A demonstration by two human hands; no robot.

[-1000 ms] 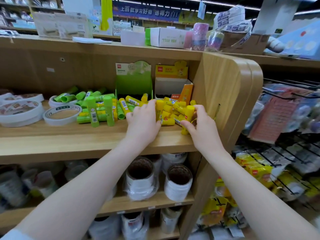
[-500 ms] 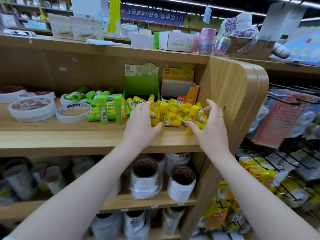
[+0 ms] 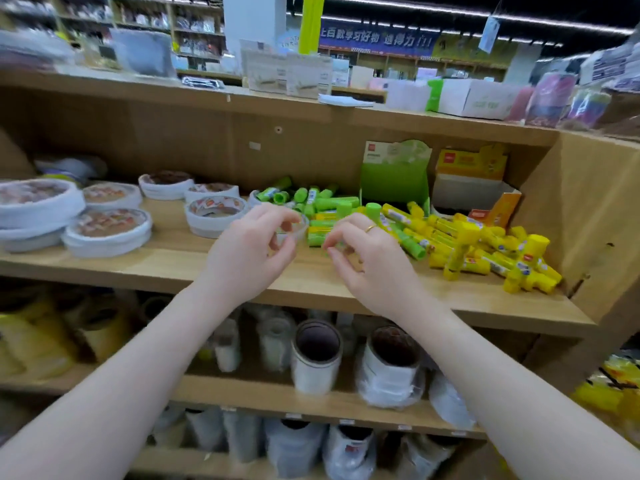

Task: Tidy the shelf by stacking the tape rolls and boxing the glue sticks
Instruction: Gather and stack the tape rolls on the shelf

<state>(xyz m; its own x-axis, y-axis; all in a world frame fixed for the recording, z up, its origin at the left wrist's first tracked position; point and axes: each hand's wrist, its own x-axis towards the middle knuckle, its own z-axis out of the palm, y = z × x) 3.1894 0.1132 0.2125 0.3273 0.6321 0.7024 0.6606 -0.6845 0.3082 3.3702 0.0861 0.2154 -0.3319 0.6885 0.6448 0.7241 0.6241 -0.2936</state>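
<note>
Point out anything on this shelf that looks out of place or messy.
The yellow glue sticks lie heaped loose on the shelf, some upright and some flat, in front of their open yellow box. The green glue sticks are scattered the same way beside the green box.

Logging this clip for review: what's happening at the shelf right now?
A person is tidying a shop shelf. Both hands hover over its middle, the left hand at a tape roll and the right hand beside it; blur hides any grip. Yellow glue sticks and green glue sticks lie loose, unboxed.
</note>
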